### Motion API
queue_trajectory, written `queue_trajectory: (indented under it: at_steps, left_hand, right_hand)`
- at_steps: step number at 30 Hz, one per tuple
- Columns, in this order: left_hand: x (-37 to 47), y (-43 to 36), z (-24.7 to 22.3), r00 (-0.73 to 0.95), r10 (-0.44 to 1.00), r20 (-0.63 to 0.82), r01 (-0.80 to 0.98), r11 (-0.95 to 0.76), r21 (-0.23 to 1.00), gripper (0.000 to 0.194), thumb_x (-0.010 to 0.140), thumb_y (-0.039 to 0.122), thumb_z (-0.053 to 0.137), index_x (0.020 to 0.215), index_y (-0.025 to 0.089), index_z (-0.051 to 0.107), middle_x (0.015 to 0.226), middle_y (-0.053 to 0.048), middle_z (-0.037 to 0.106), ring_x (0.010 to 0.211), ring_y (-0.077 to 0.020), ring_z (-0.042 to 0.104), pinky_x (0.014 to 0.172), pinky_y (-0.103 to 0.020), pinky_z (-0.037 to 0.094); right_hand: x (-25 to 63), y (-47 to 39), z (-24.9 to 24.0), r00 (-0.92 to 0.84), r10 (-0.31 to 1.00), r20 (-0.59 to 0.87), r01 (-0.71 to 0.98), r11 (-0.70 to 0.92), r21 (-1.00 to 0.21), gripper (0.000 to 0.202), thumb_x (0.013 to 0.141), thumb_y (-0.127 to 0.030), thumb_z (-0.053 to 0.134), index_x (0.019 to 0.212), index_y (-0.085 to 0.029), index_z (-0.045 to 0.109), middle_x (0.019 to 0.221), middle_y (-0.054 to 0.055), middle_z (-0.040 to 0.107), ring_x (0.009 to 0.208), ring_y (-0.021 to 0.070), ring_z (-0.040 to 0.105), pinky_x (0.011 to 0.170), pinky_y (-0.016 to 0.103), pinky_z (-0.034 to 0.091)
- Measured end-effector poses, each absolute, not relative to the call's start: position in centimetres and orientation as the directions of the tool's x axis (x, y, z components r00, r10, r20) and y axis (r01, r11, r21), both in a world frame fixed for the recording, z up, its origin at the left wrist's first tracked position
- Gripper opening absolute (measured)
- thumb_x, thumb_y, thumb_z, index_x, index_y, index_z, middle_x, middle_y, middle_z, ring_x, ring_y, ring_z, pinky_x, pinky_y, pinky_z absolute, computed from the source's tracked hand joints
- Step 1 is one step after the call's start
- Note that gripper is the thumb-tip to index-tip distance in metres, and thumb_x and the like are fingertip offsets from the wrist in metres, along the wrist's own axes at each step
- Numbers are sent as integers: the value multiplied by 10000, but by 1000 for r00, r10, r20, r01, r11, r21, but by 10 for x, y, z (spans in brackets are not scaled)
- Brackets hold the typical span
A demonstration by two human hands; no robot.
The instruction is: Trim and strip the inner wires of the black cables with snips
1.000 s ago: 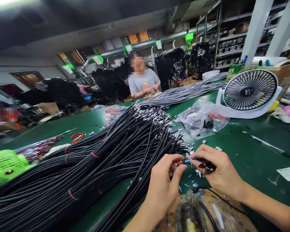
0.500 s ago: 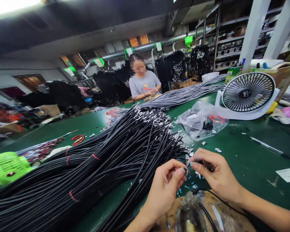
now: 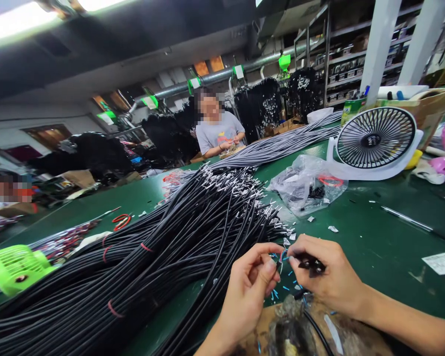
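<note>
My left hand [image 3: 250,282] is closed, with thumb and forefinger pinching the stripped end of a black cable. Thin coloured wires [image 3: 283,255], red, blue and white, stick out of that end. Close against them on the right is my right hand [image 3: 328,269], its fingertips at the wires. A dark tool [image 3: 311,264] is curled inside this hand; its kind is mostly hidden by the fingers. Beneath the hands lie blue wire scraps [image 3: 275,295] and a brown board [image 3: 270,316] with a crumpled, plastic-wrapped object [image 3: 289,329] on it.
A large bundle of black cables [image 3: 163,247] covers the left and middle of the green table [image 3: 371,237]. Toward the right stand a white fan [image 3: 373,141] and a clear plastic bag [image 3: 306,185] of small black parts. A pen [image 3: 408,219] lies nearby. A co-worker [image 3: 220,131] sits opposite.
My right hand has turned, and the dark tool in it shows more. Its thumb has drawn back a little from the wires. My left hand has shifted slightly left and down.
</note>
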State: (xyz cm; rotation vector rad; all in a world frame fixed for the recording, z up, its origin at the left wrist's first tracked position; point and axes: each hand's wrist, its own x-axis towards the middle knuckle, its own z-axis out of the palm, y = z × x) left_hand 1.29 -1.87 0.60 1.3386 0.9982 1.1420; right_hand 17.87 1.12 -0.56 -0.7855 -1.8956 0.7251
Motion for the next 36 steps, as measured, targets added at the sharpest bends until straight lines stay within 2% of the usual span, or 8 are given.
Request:
queue_trajectory:
  at_steps: [3,6,10,12,14,20,27,36]
  left_hand:
    - [9,-19,7,237,966,105,-4,-107,994,220,874,342,539,965,161,626,666,15,454,527,-63,348,456,-171,276]
    - [5,-20,10,297,922,249,72,-281,957,168,897,295,497,896,175,615,747,-10,473,604,-95,403,519,-208,322]
    - [5,-22,13,230,820,525,214,-569,794,178,903,173,442,770,196,559,727,-1,456,681,-131,441,602,-247,344]
    - [6,-23,13,204,758,619,301,-650,697,209,883,109,426,746,197,556,728,-1,440,672,-131,440,588,-249,338]
    - [7,-24,12,209,713,669,377,-690,617,243,858,55,408,744,197,569,756,-8,429,660,-128,439,561,-246,332]
    - [7,-27,8,282,656,700,476,-729,491,294,797,-9,405,760,199,610,769,-16,412,643,-123,449,531,-246,332]
    - [6,-29,9,304,646,700,570,-712,410,312,757,-30,434,782,205,637,761,-24,445,670,-137,473,548,-256,372]
    - [8,-31,12,344,605,718,663,-699,270,314,754,-33,464,824,214,643,761,-25,464,637,-125,495,524,-236,386]
  right_hand:
    - [177,14,-2,-409,830,380,184,483,-856,177,802,-183,519,627,-163,539,571,-33,460,537,107,410,507,230,324]
    - [177,14,1,-436,857,275,129,362,-923,238,855,-292,495,661,-170,558,593,-26,491,568,119,450,521,231,358]
    - [182,11,3,-380,877,294,125,363,-923,239,893,-362,478,1059,-231,590,934,16,641,870,172,578,752,276,441]
    - [184,8,3,-369,862,346,159,426,-891,265,901,-355,478,1132,-269,574,1065,19,637,999,184,564,856,296,421]
    - [184,5,2,-382,833,401,183,493,-851,245,896,-337,494,1104,-277,609,1057,20,650,988,183,576,846,283,430]
    - [181,3,3,-431,794,428,144,529,-836,210,898,-286,510,1023,-252,675,800,5,667,735,134,604,683,241,454]
    - [182,4,4,-419,793,443,137,538,-832,205,881,-271,534,999,-216,692,796,24,675,727,145,609,669,256,462]
    - [179,5,1,-391,798,459,175,554,-814,205,877,-288,524,957,-245,709,779,34,687,742,180,628,592,259,478]
